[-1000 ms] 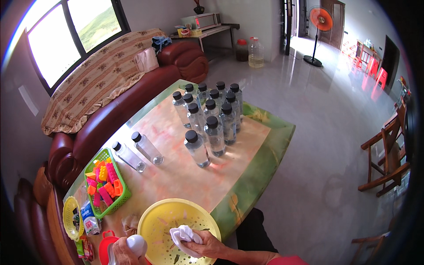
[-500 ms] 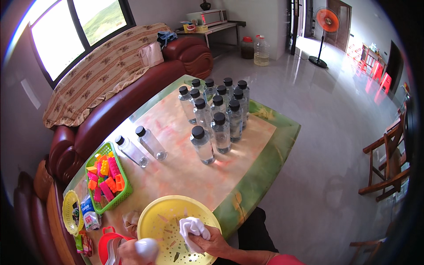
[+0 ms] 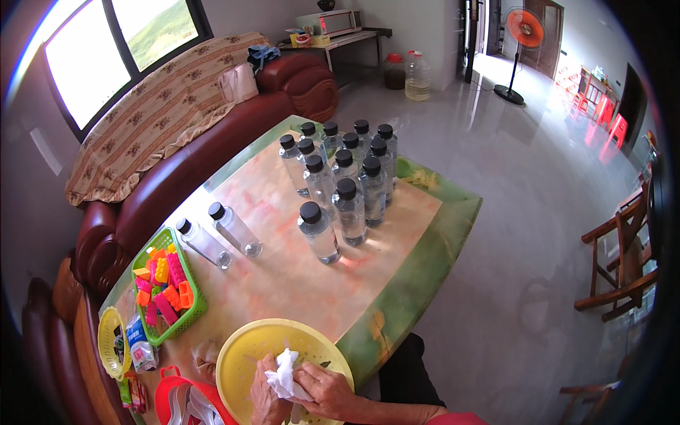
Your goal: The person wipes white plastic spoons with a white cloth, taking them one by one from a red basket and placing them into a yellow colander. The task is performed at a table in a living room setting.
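Over the yellow perforated basin [image 3: 234,347], my two hands meet at a crumpled white cloth [image 3: 285,375]. My right hand [image 3: 326,391] is closed on the cloth. Beside it, my left hand [image 3: 268,398] is closed against the cloth, its fingers curled. The white spoon that my left hand carried is now mostly covered by the cloth and fingers. Just left of the basin, a red basket [image 3: 164,400] holds several white spoons [image 3: 195,407].
A green basket [image 3: 202,308] of toy blocks [image 3: 166,287], a yellow basket [image 3: 106,340] and a packet [image 3: 144,354] stand at left. Two clear bottles [image 3: 237,230] lie mid-table. Several capped bottles [image 3: 348,216] stand farther back. A sofa [image 3: 163,188] borders the table's left.
My left hand has moved right with the white spoon, from above the red basket to the cloth. My right hand has shifted slightly left and down. The view has shifted a little.
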`<state>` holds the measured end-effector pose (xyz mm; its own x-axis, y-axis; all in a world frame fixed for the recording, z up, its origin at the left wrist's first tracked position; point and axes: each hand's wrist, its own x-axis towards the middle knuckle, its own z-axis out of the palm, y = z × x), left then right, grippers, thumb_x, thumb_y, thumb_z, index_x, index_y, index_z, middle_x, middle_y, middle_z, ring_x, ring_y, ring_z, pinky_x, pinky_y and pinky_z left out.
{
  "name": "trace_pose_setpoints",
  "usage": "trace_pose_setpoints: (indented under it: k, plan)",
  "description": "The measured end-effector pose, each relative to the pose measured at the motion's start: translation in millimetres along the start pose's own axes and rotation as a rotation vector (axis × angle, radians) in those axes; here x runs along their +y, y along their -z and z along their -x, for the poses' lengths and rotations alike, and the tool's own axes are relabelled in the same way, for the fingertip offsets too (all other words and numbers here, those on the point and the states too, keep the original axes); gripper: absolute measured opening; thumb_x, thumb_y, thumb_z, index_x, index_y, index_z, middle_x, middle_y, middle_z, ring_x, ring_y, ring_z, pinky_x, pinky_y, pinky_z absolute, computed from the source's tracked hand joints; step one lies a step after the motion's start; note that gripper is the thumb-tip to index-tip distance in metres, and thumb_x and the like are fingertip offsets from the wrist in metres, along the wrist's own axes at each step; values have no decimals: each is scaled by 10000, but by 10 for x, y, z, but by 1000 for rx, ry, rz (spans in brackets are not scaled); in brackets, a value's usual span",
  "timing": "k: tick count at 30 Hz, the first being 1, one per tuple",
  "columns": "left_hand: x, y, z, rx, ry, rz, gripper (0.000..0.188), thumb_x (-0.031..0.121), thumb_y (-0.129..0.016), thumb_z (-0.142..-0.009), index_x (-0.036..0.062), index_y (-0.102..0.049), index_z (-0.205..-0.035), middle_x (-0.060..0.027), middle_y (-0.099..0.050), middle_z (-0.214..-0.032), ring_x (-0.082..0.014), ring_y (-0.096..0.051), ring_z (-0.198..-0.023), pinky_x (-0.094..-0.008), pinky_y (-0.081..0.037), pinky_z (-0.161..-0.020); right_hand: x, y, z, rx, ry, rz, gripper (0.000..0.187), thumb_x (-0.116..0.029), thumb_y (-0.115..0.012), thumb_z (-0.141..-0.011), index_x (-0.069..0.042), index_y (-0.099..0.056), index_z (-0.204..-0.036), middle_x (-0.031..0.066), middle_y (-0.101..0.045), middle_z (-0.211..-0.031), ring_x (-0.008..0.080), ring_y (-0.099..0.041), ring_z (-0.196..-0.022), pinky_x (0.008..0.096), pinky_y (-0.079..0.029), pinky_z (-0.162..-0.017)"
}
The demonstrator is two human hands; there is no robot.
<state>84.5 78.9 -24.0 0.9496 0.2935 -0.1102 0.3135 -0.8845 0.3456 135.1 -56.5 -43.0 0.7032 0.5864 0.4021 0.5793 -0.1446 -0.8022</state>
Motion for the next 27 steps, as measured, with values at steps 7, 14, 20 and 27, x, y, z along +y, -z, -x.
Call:
trace_pose_setpoints:
  k: [7, 14, 20, 27]
  plan:
    - [-79, 3, 229, 261, -108, -156, 624, 305, -716, -674, 52, -505, -1204, -216, -477, -1204, -376, -489, -1047, -436, -398, -909, 23, 63, -82, -125, 53, 72, 326, -165, -681, -739, -34, -571, -1017, 108, -560, -907, 269, -605, -799, 349, -512, -658]
    - [26, 85, 466, 17, 100, -135, 506, 364, -746, -650, 75, -582, -1033, -155, -547, -1061, -332, -514, -1002, -450, -406, -841, 8, 99, -123, -109, 18, 153, 268, -212, -666, -743, -63, -539, -926, 91, -528, -830, 273, -606, -747, 366, -500, -612]
    - [39, -59, 502, 89, 56, 37, 283, 276, -745, -679, 79, -548, -733, -73, -586, -717, -255, -587, -693, -381, -443, -637, 49, 154, -49, -131, -23, 224, 282, -234, -682, -728, -70, -546, -914, 100, -521, -817, 291, -589, -732, 387, -490, -606]
    - [32, -113, 602, 93, 17, 100, 215, 243, -624, -812, 55, -526, -777, -134, -607, -688, -318, -600, -608, -431, -445, -543, 15, 261, -61, 131, -294, -276, 166, -72, -659, -763, 0, -562, -877, 137, -551, -751, 290, -578, -645, 364, -452, -570]
